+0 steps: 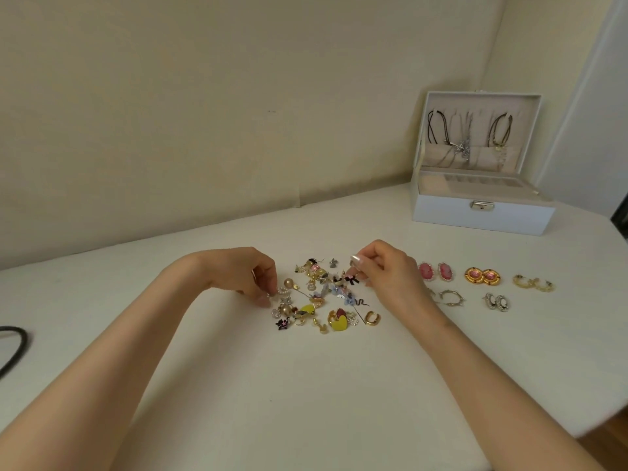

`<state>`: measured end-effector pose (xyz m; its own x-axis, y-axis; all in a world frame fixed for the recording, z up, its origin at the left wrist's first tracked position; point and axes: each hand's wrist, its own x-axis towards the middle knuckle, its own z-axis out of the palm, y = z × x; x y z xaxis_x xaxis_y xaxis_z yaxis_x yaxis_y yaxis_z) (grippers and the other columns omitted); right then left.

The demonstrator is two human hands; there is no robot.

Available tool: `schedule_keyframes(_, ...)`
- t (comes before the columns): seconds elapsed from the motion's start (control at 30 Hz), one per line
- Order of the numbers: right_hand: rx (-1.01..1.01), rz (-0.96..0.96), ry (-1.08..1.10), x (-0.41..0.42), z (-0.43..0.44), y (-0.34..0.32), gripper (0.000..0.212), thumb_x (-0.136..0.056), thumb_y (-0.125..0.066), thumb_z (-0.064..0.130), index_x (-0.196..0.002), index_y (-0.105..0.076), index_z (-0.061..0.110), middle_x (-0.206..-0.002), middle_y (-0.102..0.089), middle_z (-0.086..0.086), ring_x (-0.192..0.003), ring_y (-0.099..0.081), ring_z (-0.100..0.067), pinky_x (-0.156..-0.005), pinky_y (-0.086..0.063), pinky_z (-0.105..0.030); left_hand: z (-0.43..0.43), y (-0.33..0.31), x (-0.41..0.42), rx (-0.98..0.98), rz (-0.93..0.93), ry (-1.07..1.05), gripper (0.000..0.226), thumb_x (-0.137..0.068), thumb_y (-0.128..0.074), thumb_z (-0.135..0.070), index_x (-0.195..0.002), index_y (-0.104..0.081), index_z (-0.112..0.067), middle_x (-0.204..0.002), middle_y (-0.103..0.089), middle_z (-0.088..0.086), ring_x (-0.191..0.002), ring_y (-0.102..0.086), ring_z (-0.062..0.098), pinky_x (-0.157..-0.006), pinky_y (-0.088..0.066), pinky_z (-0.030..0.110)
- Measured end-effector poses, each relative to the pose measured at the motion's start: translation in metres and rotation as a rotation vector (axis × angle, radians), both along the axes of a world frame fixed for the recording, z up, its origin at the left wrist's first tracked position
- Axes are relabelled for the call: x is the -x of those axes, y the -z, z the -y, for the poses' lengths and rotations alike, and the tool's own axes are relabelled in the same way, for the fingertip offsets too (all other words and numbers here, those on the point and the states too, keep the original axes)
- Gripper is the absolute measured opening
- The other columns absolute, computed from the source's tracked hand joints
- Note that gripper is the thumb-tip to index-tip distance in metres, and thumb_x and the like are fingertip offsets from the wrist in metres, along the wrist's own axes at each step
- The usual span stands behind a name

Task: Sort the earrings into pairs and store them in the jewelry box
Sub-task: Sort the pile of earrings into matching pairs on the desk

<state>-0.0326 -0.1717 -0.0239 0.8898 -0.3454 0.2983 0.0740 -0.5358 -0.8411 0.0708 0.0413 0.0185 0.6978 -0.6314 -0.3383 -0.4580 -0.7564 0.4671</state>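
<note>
You are sorting earrings that look tiny, light and snag-prone.
Your left hand is pinching a pearl hoop by its rim; your right hand is curling its fingers, hold unclear.

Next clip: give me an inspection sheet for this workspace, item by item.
Surface: white table.
Job's things: mixed pile of earrings at centre. Five sorted pairs lie to its right: pink ovals, gold discs, gold hoops, spiked hoops, pearl-rimmed studs. The jewelry box stands open at back right, with necklaces hanging in its lid.
Clutter: nothing seen.
Hands: left hand pinches a pearly earring at the pile's left edge. Right hand pinches a small piece over the pile's right side, too small to identify.
Cables: black cord at the table's left edge.
Surroundings: cream wall behind.
</note>
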Motion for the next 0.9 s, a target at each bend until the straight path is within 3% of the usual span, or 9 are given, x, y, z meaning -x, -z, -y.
schedule_keyframes(0.13,-0.007,-0.039,-0.028,-0.001,0.0,0.001,0.013,-0.096,-0.049,0.018,-0.087,-0.056,0.012,-0.086,-0.07,0.003,-0.079,-0.061,-0.001,-0.07,-0.046,-0.017,-0.001,-0.002,0.0,0.026,-0.016,0.001,0.014,-0.079,-0.069,-0.007,-0.084,-0.065,-0.019,-0.076,-0.058,-0.004,-0.067,-0.049,0.01,-0.061,-0.041,0.01)
schedule_keyframes(0.3,-0.024,-0.087,-0.087,0.001,-0.004,-0.001,0.013,-0.097,-0.046,0.016,-0.088,-0.055,0.012,-0.088,-0.071,0.001,-0.081,-0.064,-0.005,-0.074,-0.05,-0.02,-0.002,-0.003,0.0,0.062,-0.031,-0.011,0.008,-0.084,-0.065,-0.012,-0.091,-0.067,-0.016,-0.084,-0.063,0.0,-0.075,-0.053,0.014,-0.071,-0.044,0.022)
schedule_keyframes(0.4,-0.076,-0.09,-0.097,0.002,-0.006,-0.002,0.013,-0.096,-0.047,0.015,-0.088,-0.056,0.011,-0.086,-0.071,0.0,-0.082,-0.067,-0.011,-0.083,-0.054,-0.03,0.007,-0.005,0.003,0.061,0.243,-0.012,0.002,-0.087,-0.062,-0.021,-0.089,-0.061,-0.02,-0.093,-0.063,-0.002,-0.087,-0.058,0.015,-0.083,-0.048,0.03)
schedule_keyframes(0.5,-0.082,-0.106,-0.108,0.003,-0.007,-0.004,0.014,-0.096,-0.047,0.015,-0.085,-0.055,0.012,-0.087,-0.072,0.0,-0.08,-0.068,-0.014,-0.085,-0.054,-0.035,0.029,-0.004,0.018,0.257,0.47,0.061,0.002,-0.087,-0.06,-0.021,-0.087,-0.058,-0.02,-0.094,-0.062,-0.001,-0.089,-0.057,0.016,-0.082,-0.048,0.033)
schedule_keyframes(0.57,-0.077,-0.091,-0.091,0.004,-0.007,-0.004,0.014,-0.096,-0.048,0.017,-0.084,-0.055,0.012,-0.086,-0.071,0.0,-0.077,-0.067,-0.01,-0.082,-0.054,-0.032,0.046,0.006,0.027,0.306,0.503,0.147,0.006,-0.088,-0.058,-0.023,-0.094,-0.059,-0.022,-0.099,-0.058,-0.002,-0.092,-0.053,0.013,-0.081,-0.047,0.029)
schedule_keyframes(0.67,-0.057,-0.052,-0.034,0.004,-0.005,-0.005,0.013,-0.095,-0.05,0.019,-0.086,-0.056,0.012,-0.084,-0.071,0.0,-0.074,-0.067,-0.009,-0.078,-0.053,-0.028,0.058,0.024,0.03,0.227,0.523,0.187,0.024,-0.089,-0.057,-0.032,-0.111,-0.058,-0.024,-0.108,-0.052,-0.003,-0.101,-0.046,0.013,-0.086,-0.042,0.029)
schedule_keyframes(0.9,-0.043,0.003,0.05,0.003,-0.001,-0.006,0.009,-0.088,-0.061,0.013,-0.08,-0.059,0.016,-0.078,-0.069,-0.002,-0.068,-0.064,-0.008,-0.072,-0.052,-0.025,0.054,0.027,0.027,0.199,0.524,0.133,0.016,-0.092,-0.052,-0.024,-0.104,-0.062,-0.021,-0.106,-0.051,-0.003,-0.096,-0.049,0.013,-0.08,-0.041,0.024)
